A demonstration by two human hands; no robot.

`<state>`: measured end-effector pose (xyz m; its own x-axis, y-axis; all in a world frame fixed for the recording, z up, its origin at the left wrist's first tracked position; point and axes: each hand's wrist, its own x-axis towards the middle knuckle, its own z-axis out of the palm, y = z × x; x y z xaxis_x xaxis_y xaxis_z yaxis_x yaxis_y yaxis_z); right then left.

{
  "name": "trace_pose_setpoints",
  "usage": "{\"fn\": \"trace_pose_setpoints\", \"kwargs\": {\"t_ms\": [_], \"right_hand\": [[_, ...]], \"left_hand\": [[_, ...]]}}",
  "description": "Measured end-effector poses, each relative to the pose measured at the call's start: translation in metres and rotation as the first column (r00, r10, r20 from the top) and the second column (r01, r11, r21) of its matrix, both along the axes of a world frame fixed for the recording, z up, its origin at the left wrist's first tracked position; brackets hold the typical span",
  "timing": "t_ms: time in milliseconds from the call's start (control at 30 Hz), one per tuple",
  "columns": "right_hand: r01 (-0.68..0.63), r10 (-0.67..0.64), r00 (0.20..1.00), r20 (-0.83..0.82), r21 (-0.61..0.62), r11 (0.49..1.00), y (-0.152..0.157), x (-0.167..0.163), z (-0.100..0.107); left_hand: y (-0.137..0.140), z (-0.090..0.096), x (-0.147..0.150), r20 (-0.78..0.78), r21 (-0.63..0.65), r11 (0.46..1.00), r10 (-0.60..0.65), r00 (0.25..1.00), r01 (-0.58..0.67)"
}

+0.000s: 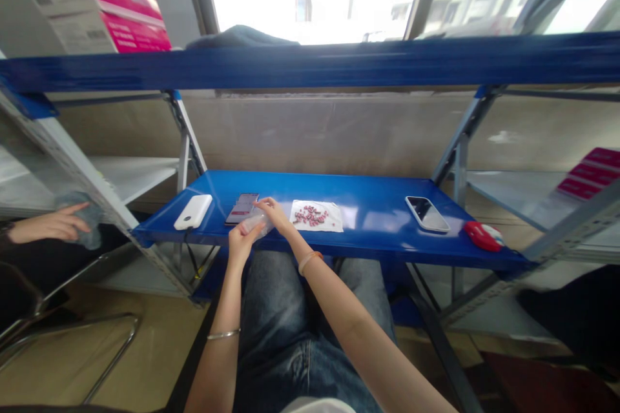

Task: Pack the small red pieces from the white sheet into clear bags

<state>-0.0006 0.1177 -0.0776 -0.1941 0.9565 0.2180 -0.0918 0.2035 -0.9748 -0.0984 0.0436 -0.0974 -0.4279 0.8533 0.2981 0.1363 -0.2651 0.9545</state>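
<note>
Both my hands hold a small clear plastic bag [258, 222] over the front edge of the blue shelf. My left hand [241, 242] grips its lower left side. With bent fingers my right hand [272, 211] pinches the upper part of the bag. What the bag contains is too blurred to tell. Just behind it lies a phone [241, 208] with a lit screen, partly covered by my hands. To the right, a white tissue [334, 222] lies flat, with many small reddish-pink pieces [312, 215] scattered on it.
A white power bank [194, 211] with a cable lies left on the blue shelf [372, 190]. A white-edged phone [427, 213] and a red-and-white pouch [483, 235] are at the right. Metal posts flank the shelf. A co-worker's hand [53, 226] holds grey plastic at far left.
</note>
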Motion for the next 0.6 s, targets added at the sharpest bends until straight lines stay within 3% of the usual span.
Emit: {"fn": "trace_pose_setpoints", "kwargs": {"t_ms": [133, 233, 300, 400, 500, 600], "right_hand": [[-0.221, 0.221, 0.972, -0.079, 0.012, 0.975, -0.004, 0.006, 0.0], [-0.228, 0.227, 0.97, -0.089, 0.006, 0.974, -0.01, 0.008, 0.002], [-0.129, 0.126, 0.987, -0.098, -0.027, 0.991, -0.015, 0.007, 0.004], [0.14, -0.14, 0.984, -0.11, -0.007, 0.99, -0.023, 0.005, 0.005], [0.403, -0.396, 0.911, -0.116, 0.051, 0.914, -0.032, 0.004, 0.002], [0.531, -0.524, 0.847, -0.092, 0.075, 0.844, -0.042, 0.005, -0.001]], "left_hand": [[-0.004, 0.009, -0.002, 0.059, -0.021, 0.994, -0.11, 0.992, 0.111], [-0.006, 0.013, 0.0, 0.092, -0.038, 0.987, -0.149, 0.984, 0.153], [-0.008, 0.016, 0.003, 0.097, -0.019, 0.99, -0.14, 0.985, 0.143], [-0.011, 0.018, 0.009, 0.032, 0.028, 0.999, -0.022, 0.999, 0.021], [-0.014, 0.017, 0.016, -0.143, 0.039, 0.973, 0.233, 0.962, -0.229], [-0.015, 0.013, 0.023, -0.265, 0.07, 0.925, 0.379, 0.886, -0.375]]}}
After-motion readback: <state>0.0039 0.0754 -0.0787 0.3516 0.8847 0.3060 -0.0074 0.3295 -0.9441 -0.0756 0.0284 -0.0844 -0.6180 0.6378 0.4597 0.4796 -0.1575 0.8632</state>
